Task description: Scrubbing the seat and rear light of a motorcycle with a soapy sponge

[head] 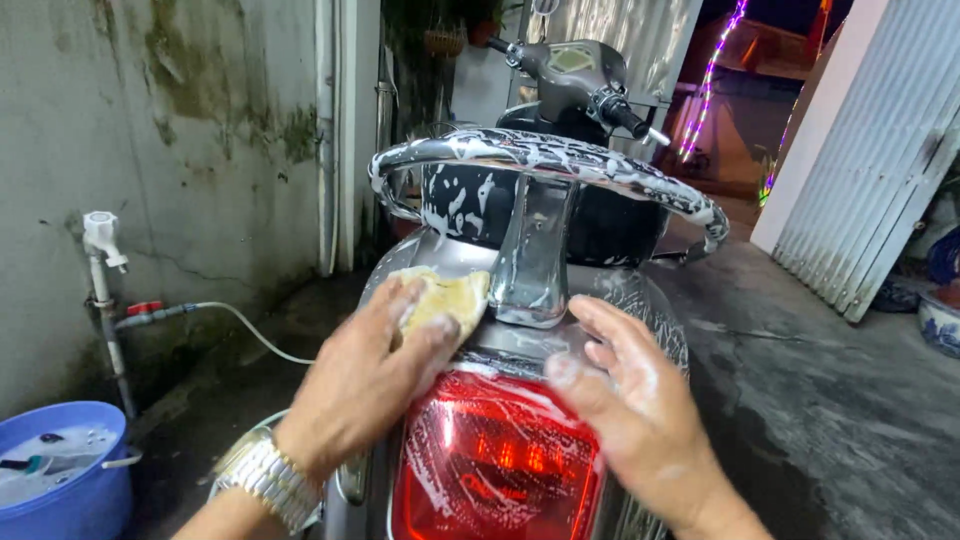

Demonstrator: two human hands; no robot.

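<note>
A grey scooter point(640, 310) stands seen from behind, with soap suds on its chrome grab rail point(560, 160) and its red tail light point(490, 460). My left hand point(360, 380), with a metal watch on the wrist, presses a yellow soapy sponge point(450, 295) against the rear body just left of the rail's mount. My right hand point(630, 390) rests flat and soapy on the rear body, to the right of the tail light, fingers apart and holding nothing. The black seat point(600, 230) lies beyond the rail.
A blue bucket point(70, 500) of soapy water sits at the lower left. On the stained wall a tap point(100, 240) feeds a white hose point(250, 330). A corrugated metal door point(880, 150) stands at the right. The concrete floor point(830, 400) is wet.
</note>
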